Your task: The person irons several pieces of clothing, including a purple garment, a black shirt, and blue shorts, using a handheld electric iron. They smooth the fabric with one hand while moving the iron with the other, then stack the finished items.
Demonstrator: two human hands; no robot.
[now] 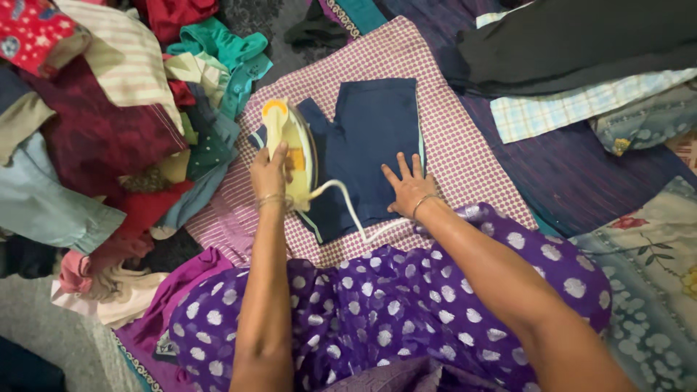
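Observation:
My left hand [270,173] grips the handle of a pale yellow clothes iron [292,145], which rests on the left part of a dark navy garment [370,138]. The garment lies flat on a pink and white dotted cloth [450,145]. My right hand [409,186] presses flat, fingers spread, on the garment's lower right. A white cord [348,207] runs from the iron's back between my two hands toward my lap. I wear bangles on both wrists and purple clothing with white dots [392,305].
A heap of mixed crumpled clothes [109,123] fills the left side. Folded pieces lie at the upper right: a dark one [573,43], a pale checked one [566,109], a denim one [646,123]. A floral sheet [646,261] lies at the right.

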